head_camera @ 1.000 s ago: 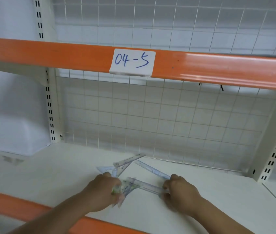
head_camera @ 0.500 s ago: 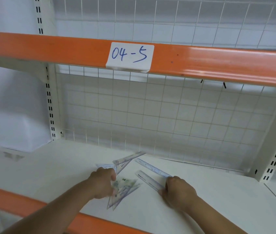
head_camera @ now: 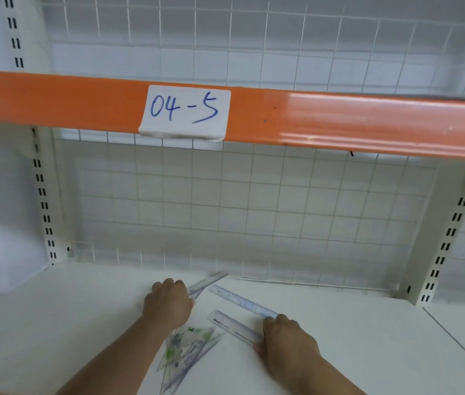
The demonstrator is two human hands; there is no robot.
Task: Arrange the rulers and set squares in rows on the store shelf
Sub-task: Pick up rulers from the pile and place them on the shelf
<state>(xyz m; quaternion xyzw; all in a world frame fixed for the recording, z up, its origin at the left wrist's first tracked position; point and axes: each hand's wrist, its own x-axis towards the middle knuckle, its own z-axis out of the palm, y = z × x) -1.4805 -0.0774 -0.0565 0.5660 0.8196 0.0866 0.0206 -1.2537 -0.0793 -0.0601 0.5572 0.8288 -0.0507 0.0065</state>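
Touching rulers [head_camera: 237,327]: left hand [head_camera: 168,303], right hand [head_camera: 288,340].

A white shelf [head_camera: 339,337] lies under an orange beam [head_camera: 368,124] that carries a white label [head_camera: 185,112] handwritten "04-5". A white wire grid [head_camera: 254,209] backs the bay between cream slotted uprights [head_camera: 44,209]. Light glares on the beam's right part.

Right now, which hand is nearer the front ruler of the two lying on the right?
Right. The right hand grips the front ruler at its near end; the left hand is apart from it, off to its left.
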